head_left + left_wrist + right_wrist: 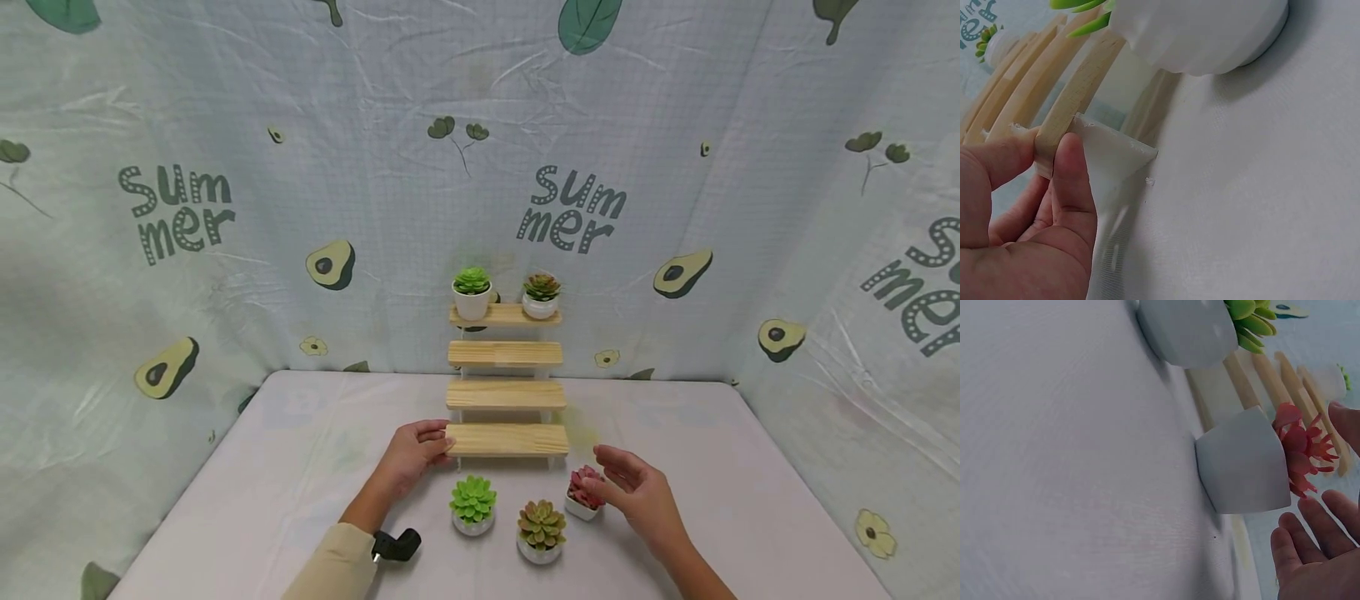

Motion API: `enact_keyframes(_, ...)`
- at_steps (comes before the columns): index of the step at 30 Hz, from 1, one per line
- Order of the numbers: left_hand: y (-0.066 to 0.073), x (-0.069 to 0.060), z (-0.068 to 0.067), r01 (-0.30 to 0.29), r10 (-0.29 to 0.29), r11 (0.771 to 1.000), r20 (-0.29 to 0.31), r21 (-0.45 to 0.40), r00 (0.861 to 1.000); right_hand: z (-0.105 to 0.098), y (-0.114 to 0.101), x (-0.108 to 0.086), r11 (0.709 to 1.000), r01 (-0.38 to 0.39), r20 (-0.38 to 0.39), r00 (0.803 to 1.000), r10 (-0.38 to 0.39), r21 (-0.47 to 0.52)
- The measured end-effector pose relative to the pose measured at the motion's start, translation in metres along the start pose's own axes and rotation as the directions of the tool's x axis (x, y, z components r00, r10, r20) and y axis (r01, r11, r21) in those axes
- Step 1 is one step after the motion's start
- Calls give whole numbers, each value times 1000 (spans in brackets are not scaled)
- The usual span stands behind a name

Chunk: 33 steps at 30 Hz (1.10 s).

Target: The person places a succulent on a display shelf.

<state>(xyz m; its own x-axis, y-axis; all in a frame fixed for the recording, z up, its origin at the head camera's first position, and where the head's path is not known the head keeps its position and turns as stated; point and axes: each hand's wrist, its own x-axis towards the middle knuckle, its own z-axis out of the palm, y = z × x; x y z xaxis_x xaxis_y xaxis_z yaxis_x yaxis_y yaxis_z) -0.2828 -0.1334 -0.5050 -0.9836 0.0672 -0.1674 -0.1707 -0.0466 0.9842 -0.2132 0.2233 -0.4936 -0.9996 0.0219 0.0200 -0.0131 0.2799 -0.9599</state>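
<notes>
A stepped wooden plant stand [507, 395] with clear side supports stands near the back wall. My left hand [414, 454] pinches the left end of its lowest wooden board [1063, 106] between thumb and fingers. At the stand's lower right is a red succulent [583, 487] in a white angular pot [1244, 464]. My right hand [633, 500] is beside this plant, fingers extended and apart, with nothing in its grasp; in the right wrist view a gap shows between the fingers and the pot. Whether the thumb touches the red leaves, I cannot tell.
In front of the stand are a bright green succulent [473, 500] and a brownish-green succulent [541, 527], both in white pots. Its top board bears a green plant [472, 293] and a reddish-green succulent [541, 296]. A printed curtain [405, 208] hangs behind the white table [337, 408].
</notes>
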Motion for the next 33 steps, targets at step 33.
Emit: enact_keyframes(33,1,-1,-2,-17,18,999,48,-30,999,15,17,-12,997,-76,8,997,76,-7)
